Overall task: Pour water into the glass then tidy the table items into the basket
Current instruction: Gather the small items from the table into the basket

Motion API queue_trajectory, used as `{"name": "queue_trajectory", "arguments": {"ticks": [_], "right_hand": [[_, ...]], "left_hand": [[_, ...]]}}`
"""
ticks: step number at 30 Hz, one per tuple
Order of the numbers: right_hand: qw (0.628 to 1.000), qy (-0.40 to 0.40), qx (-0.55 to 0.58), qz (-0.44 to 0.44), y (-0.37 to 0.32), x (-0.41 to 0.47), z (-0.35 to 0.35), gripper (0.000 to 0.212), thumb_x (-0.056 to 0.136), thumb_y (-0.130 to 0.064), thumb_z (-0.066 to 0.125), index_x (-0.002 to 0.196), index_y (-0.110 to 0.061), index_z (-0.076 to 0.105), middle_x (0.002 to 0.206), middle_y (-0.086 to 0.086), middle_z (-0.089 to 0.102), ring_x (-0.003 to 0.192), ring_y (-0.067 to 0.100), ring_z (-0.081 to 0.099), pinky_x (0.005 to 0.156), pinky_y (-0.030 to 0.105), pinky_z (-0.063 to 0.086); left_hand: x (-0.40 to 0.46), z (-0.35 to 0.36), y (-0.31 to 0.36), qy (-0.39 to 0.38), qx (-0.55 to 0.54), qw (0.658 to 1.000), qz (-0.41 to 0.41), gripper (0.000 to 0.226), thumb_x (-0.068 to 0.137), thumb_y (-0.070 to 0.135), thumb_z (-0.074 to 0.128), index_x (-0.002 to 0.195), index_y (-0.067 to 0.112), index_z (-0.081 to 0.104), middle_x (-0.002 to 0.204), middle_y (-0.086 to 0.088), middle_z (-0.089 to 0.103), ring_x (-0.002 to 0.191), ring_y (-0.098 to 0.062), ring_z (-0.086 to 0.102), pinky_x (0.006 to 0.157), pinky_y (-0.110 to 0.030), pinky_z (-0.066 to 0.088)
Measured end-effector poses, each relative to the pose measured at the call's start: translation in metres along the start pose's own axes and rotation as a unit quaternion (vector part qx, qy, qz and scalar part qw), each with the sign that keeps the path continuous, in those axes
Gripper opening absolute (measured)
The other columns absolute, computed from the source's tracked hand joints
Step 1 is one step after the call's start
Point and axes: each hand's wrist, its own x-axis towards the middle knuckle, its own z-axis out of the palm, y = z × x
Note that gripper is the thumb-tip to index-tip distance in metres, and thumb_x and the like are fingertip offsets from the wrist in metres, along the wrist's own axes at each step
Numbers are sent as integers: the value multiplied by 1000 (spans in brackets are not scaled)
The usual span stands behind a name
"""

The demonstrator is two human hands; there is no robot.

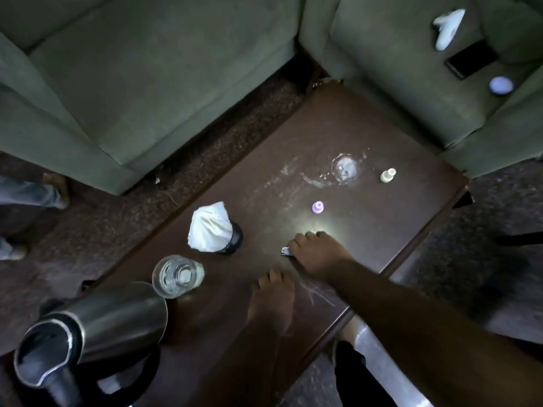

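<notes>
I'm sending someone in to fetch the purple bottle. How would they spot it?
On the dark brown table, look just beyond the right hand. The small purple bottle stands alone there; the cream bottle farther back is paler and sits beside the clear glass dish.

Both forearms bare, no sleeves in view. Left hand [271, 301] and right hand [318, 255]: no rings, no watch, no gloves. Dark trousers at btm edge, detail unclear.
</notes>
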Motion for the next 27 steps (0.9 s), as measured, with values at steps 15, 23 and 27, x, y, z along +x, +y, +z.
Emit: {"name": "queue_trajectory", "arguments": {"ticks": [15, 23, 27], "right_hand": [[924, 28, 191, 330, 171, -43, -36, 34, 85, -42, 54, 113, -23, 51, 108, 11, 69, 95, 36, 69, 73, 38, 51], [913, 22, 185, 362, 219, -40, -6, 25, 93, -31, 58, 115, -22, 54, 115, 8, 56, 101, 34, 64, 69, 37, 45], [913, 7, 198, 355, 214, -38, -2, 23, 92, -26, 58, 114, -21, 55, 114, 9, 59, 102, 36, 64, 73, 41, 51]], "left_hand": [[101, -128, 59, 113, -32, 993, 9, 22, 93, 23, 50, 115, 24, 55, 121, -6, 54, 101, -34, 67, 78, -41, 53], [136, -109, 77, 65, -4, 998, -4, 27, 87, 13, 56, 109, 27, 59, 119, -8, 50, 97, -34, 68, 78, -44, 56], [144, -102, 78, 64, -14, 998, -9, 31, 89, 11, 54, 118, 23, 58, 121, -10, 53, 104, -35, 66, 83, -45, 56]]}}
